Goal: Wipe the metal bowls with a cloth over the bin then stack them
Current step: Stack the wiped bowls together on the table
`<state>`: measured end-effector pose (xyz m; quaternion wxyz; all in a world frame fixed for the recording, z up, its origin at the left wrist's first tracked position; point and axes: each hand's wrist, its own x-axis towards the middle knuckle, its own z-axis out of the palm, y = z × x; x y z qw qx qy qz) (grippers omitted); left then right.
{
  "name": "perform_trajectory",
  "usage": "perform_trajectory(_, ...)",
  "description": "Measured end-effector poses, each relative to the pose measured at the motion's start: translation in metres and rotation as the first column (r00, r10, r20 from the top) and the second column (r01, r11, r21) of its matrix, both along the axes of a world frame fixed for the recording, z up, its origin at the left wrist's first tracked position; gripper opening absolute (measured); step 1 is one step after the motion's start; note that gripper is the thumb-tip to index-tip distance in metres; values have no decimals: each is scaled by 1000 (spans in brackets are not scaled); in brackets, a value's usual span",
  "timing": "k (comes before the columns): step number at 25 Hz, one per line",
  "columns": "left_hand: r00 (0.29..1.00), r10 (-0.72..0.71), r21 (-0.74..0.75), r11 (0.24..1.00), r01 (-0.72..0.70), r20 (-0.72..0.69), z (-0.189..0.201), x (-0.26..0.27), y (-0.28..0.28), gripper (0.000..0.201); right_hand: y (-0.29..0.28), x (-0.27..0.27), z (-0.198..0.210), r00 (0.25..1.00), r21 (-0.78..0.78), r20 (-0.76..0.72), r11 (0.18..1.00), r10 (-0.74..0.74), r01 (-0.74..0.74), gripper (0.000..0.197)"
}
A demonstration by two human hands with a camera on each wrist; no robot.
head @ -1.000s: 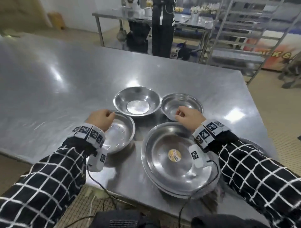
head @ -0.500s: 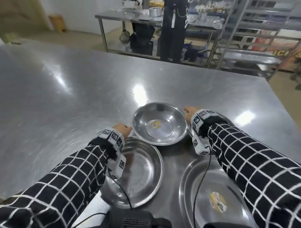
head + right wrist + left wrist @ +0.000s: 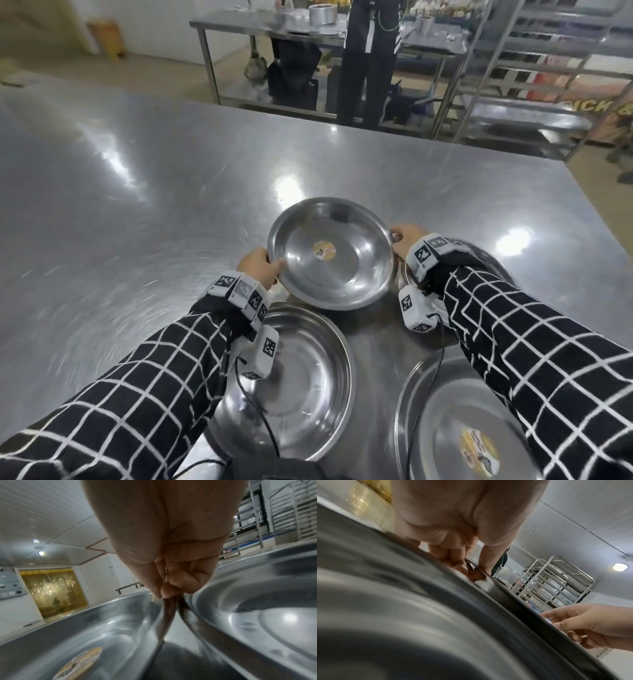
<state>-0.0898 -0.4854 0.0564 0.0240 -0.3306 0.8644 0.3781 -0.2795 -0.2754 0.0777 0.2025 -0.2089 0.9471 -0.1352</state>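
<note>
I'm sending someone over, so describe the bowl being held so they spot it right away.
On the big steel table, look past the two bowls nearest the person. The held bowl is the one between the left hand and right hand, each gripping its rim. It has a round yellow sticker inside; the plain bowl below has none.

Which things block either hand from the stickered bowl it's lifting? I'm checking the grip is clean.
Nothing visible does. The left hand and right hand already pinch opposite sides of the stickered bowl's rim. A second bowl sits nearer, below the left wrist, out of the way.
</note>
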Motion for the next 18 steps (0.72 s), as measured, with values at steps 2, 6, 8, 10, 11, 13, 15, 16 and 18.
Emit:
perform_trajectory(2, 993, 56, -16, 998, -58, -108, 20, 2, 1, 19, 3, 8, 17, 996, -214, -52, 975, -74, 61, 26)
perform_trajectory(6, 952, 111, -54, 990, -131, -287, 58, 14, 20, 19, 24, 37, 49, 972, -493, -126, 863, -196, 110, 31)
perform_trajectory(8, 938, 102, -107, 984, -145, -331, 71, 26, 40, 21, 43, 54, 64, 951, -543, -183, 832, -250, 115, 31)
perform_trajectory(10, 931, 84, -157, 976, -148, -356, 81, 43, 65, 23, 71, 73, 75, 933, -559, -201, 817, -300, 142, 30)
perform_trajectory(11, 929, 78, -162, 976, -145, -363, 83, 52, 79, 25, 88, 83, 80, 924, -568, -208, 809, -322, 154, 29)
perform_trajectory(13, 931, 63, -172, 976, -132, -359, 83, 72, 109, 31, 125, 104, 85, 921, -591, -194, 790, -337, 165, 27)
perform_trajectory(15, 942, 46, -192, 975, -115, -333, 81, 92, 139, 36, 163, 122, 85, 924, -609, -175, 775, -340, 170, 27)
perform_trajectory(16, 949, 32, -191, 977, -96, -314, 78, 103, 157, 37, 184, 134, 84, 926, -598, -171, 782, -337, 175, 28)
perform_trajectory(18, 961, -2, -188, 981, -52, -277, 69, 124, 193, 36, 226, 156, 78, 927, -573, -160, 797, -339, 193, 29)
